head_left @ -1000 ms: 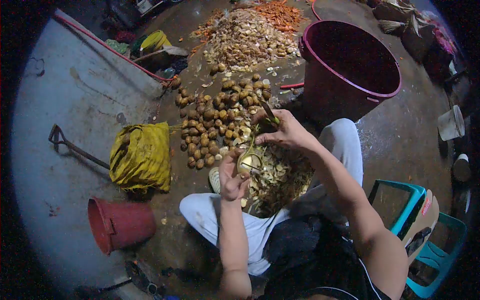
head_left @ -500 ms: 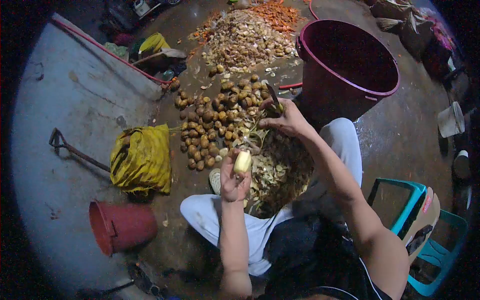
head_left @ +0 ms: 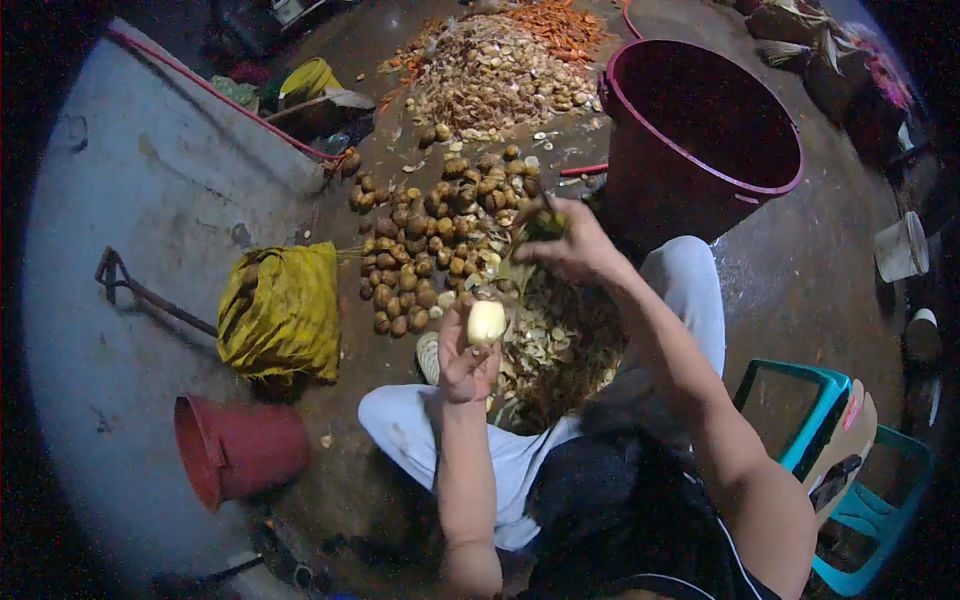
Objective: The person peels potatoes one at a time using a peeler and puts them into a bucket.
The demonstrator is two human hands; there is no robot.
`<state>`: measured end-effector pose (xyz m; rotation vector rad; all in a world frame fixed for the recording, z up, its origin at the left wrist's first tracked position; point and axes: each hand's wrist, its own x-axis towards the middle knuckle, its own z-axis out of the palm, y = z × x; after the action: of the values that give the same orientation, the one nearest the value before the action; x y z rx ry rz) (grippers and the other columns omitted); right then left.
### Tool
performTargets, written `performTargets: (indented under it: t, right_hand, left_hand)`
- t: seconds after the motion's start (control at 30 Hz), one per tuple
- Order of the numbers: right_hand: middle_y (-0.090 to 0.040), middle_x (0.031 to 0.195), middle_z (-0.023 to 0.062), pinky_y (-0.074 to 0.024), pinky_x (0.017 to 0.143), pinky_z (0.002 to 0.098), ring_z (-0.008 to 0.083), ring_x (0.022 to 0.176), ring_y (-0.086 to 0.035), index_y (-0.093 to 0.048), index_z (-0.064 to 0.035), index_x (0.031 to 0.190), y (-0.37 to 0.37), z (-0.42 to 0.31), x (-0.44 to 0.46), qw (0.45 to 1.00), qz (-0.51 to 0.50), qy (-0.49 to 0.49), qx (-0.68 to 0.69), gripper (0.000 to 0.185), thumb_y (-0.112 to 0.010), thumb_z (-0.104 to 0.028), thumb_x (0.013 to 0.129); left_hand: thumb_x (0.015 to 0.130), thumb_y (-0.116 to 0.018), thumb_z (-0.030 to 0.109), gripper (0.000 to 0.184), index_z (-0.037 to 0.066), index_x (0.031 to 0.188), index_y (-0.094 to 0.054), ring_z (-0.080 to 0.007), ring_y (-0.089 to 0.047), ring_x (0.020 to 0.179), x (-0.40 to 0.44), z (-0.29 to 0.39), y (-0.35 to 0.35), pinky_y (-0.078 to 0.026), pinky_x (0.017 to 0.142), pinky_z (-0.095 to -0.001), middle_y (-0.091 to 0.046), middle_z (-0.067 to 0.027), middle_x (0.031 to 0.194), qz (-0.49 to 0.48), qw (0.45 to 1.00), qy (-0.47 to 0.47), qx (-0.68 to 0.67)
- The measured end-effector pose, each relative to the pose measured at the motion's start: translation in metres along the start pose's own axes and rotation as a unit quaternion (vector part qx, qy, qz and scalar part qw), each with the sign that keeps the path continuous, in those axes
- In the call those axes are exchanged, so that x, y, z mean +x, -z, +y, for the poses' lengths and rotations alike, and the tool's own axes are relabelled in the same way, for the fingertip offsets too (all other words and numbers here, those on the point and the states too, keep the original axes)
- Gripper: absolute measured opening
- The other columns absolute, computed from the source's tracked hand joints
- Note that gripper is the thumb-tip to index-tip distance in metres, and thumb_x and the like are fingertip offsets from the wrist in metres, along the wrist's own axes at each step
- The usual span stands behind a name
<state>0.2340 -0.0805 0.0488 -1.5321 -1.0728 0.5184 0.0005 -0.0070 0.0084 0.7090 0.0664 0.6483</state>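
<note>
My left hand (head_left: 468, 360) has its fingers around a pale, peeled piece (head_left: 487, 322) that looks like a root vegetable. Up and to the right, my right hand (head_left: 568, 242) is closed on the handle of a knife (head_left: 545, 205); the knife is partly blurred. Brown unpeeled round vegetables (head_left: 410, 245) cover the floor beyond and left of my left hand. Below both hands, between my legs, lies a heap of peelings (head_left: 550, 350).
A large maroon tub (head_left: 655, 170) stands at the upper right, a red bucket (head_left: 255, 450) at the lower left. Near the wall are a yellow sack (head_left: 285, 315) and a long handle (head_left: 165, 303). A pale heap (head_left: 495, 80) lies farther off. Right: a teal stool (head_left: 800, 375).
The peel strip around the pale piece a second ago is gone from it. My right hand has moved away from my left hand with the knife, and the pale piece has turned.
</note>
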Motion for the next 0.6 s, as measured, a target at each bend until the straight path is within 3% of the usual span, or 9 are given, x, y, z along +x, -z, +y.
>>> performTargets:
  t: [0.03,0.07,0.13,0.2,0.27,0.4,0.43,0.5,0.6]
  right_hand:
    - [-0.065,0.091,0.0021,-0.0485,0.079,0.0274,0.0098,0.088,-0.057,-0.062,-0.0004,0.097,0.006,0.011,0.005,0.996,0.053,0.03,-0.065,0.039,-0.086,-0.014,0.069]
    - [-0.065,0.094,0.0026,-0.0482,0.081,0.0278,0.0103,0.089,-0.057,-0.062,-0.0003,0.098,0.007,0.022,0.007,0.998,0.027,0.005,0.048,0.041,-0.086,-0.015,0.069]
    - [-0.064,0.095,0.002,-0.0473,0.082,0.0272,0.0099,0.089,-0.056,-0.062,-0.0005,0.101,-0.003,-0.005,-0.005,0.994,0.01,0.106,-0.037,0.042,-0.086,-0.015,0.069]
    - [-0.064,0.093,0.0019,-0.0472,0.083,0.0289,0.0123,0.089,-0.057,-0.063,-0.0011,0.103,-0.011,-0.02,-0.014,0.991,-0.043,0.116,0.042,0.041,-0.085,-0.014,0.071]
    - [-0.064,0.091,0.0018,-0.0479,0.081,0.0283,0.0113,0.086,-0.057,-0.062,-0.0008,0.103,-0.006,-0.006,-0.005,1.0,-0.009,0.025,-0.012,0.043,-0.086,-0.015,0.069]
    - [-0.067,0.092,0.0036,-0.0482,0.082,0.0306,0.0117,0.088,-0.058,-0.064,-0.0024,0.101,0.003,-0.011,-0.004,0.999,0.023,0.026,-0.037,0.043,-0.087,-0.015,0.067]
    - [-0.067,0.094,0.0035,-0.048,0.083,0.0302,0.0111,0.09,-0.058,-0.064,-0.0029,0.103,-0.002,-0.022,-0.008,0.994,0.006,0.106,-0.029,0.045,-0.087,-0.015,0.067]
    - [-0.067,0.095,0.0022,-0.0483,0.083,0.0296,0.0099,0.091,-0.058,-0.064,-0.0029,0.102,-0.003,-0.028,-0.011,0.995,-0.031,0.094,-0.01,0.044,-0.087,-0.015,0.066]
    - [-0.066,0.094,0.0014,-0.0487,0.081,0.0298,0.0105,0.091,-0.059,-0.064,-0.0024,0.099,0.008,0.001,0.001,0.998,0.018,0.051,-0.025,0.043,-0.087,-0.02,0.068]
  left_hand:
    - [0.071,-0.075,0.004,0.069,0.0,0.132,-0.043,-0.0234,-0.057,0.111,0.001,0.006,-0.014,-0.048,0.093,-0.0339,-0.055,-0.0124,0.124,0.024,1.0,0.001,-0.005]
    - [0.071,-0.074,0.004,0.069,0.0,0.132,-0.043,-0.0215,-0.058,0.107,0.003,0.01,-0.023,-0.049,0.09,-0.032,-0.055,-0.0125,0.124,0.046,0.999,0.001,-0.01]
    - [0.072,-0.074,0.005,0.067,0.0,0.131,-0.044,-0.0215,-0.059,0.104,0.0,0.008,-0.016,-0.049,0.091,-0.0323,-0.055,-0.0129,0.122,0.08,0.996,-0.011,-0.03]
    - [0.071,-0.076,0.005,0.07,0.001,0.132,-0.043,-0.0239,-0.058,0.108,-0.003,0.008,0.0,-0.047,0.095,-0.0345,-0.055,-0.0121,0.122,0.079,0.996,0.041,0.008]
    - [0.07,-0.077,0.005,0.071,0.001,0.133,-0.043,-0.024,-0.059,0.107,-0.005,0.003,-0.002,-0.049,0.094,-0.0338,-0.056,-0.0119,0.122,0.072,0.996,0.048,0.023]
    - [0.07,-0.074,0.0,0.067,0.001,0.131,-0.045,-0.0184,-0.062,0.095,-0.001,0.003,-0.014,-0.053,0.067,-0.0216,-0.057,-0.0129,0.119,0.108,0.993,-0.031,-0.033]
    - [0.07,-0.074,0.0,0.068,0.001,0.131,-0.045,-0.0222,-0.06,0.103,-0.003,0.005,-0.01,-0.052,0.08,-0.0289,-0.057,-0.0127,0.119,0.112,0.994,-0.003,-0.01]
    - [0.07,-0.074,0.003,0.068,0.0,0.131,-0.045,-0.0301,-0.053,0.12,-0.005,0.004,-0.007,-0.043,0.104,-0.0444,-0.057,-0.0134,0.121,0.114,0.993,0.014,0.028]
    - [0.07,-0.075,0.006,0.068,0.0,0.131,-0.045,-0.0316,-0.054,0.119,-0.003,0.002,-0.009,-0.046,0.101,-0.0437,-0.056,-0.0145,0.122,0.072,0.996,-0.022,-0.049]
